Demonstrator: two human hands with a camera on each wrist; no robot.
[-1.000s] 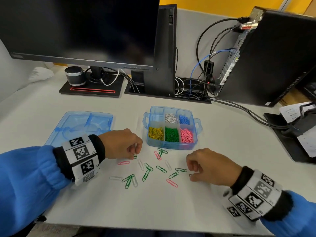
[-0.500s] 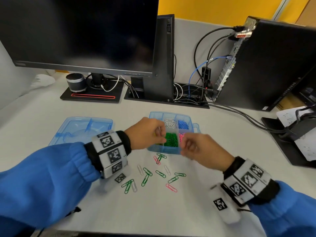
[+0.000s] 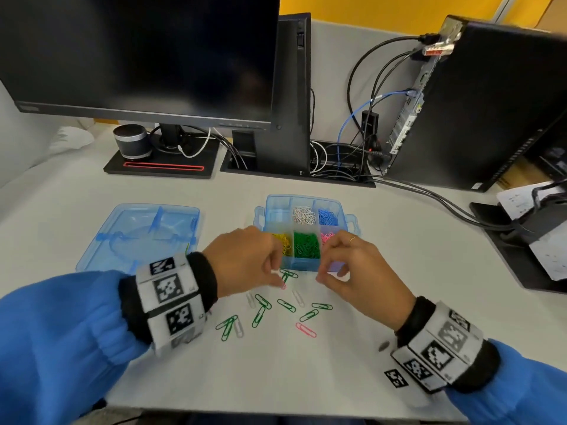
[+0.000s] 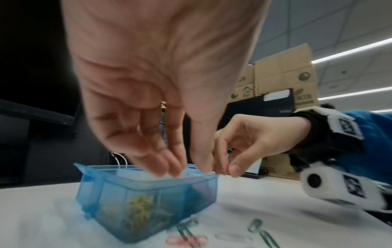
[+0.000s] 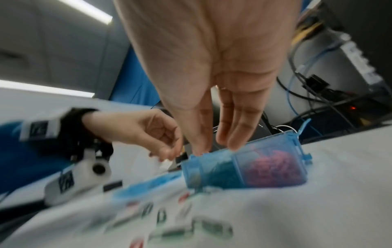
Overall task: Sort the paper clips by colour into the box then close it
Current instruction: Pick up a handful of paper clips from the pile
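Note:
The blue compartment box [image 3: 302, 265] stands open, with white [image 3: 303, 214], blue [image 3: 327, 216], yellow [image 3: 285, 243], green [image 3: 306, 245] and pink [image 3: 326, 237] clips sorted in its cells. Loose green [image 3: 260, 314], pink [image 3: 306, 329] and white [image 3: 237, 328] clips lie on the desk in front of it. My left hand [image 3: 276, 276] hangs at the box's near-left corner, fingers pointing down [image 4: 186, 169]. My right hand [image 3: 322, 276] hangs at the near-right corner, fingers fairly straight [image 5: 212, 149]. No clip shows in either hand, though the fingertips are blurred.
The box's blue lid [image 3: 138, 231] lies flat to the left. Behind stand a monitor [image 3: 138, 56], a small speaker [image 3: 130, 145], a tangle of cables [image 3: 343, 161] and a computer tower [image 3: 491, 102]. Papers on a black stand [image 3: 537, 228] sit at the right edge.
A second ago both hands were down among the loose clips, then they rose over the box's cells. Now they have drawn back to its near edge, just above the loose clips.

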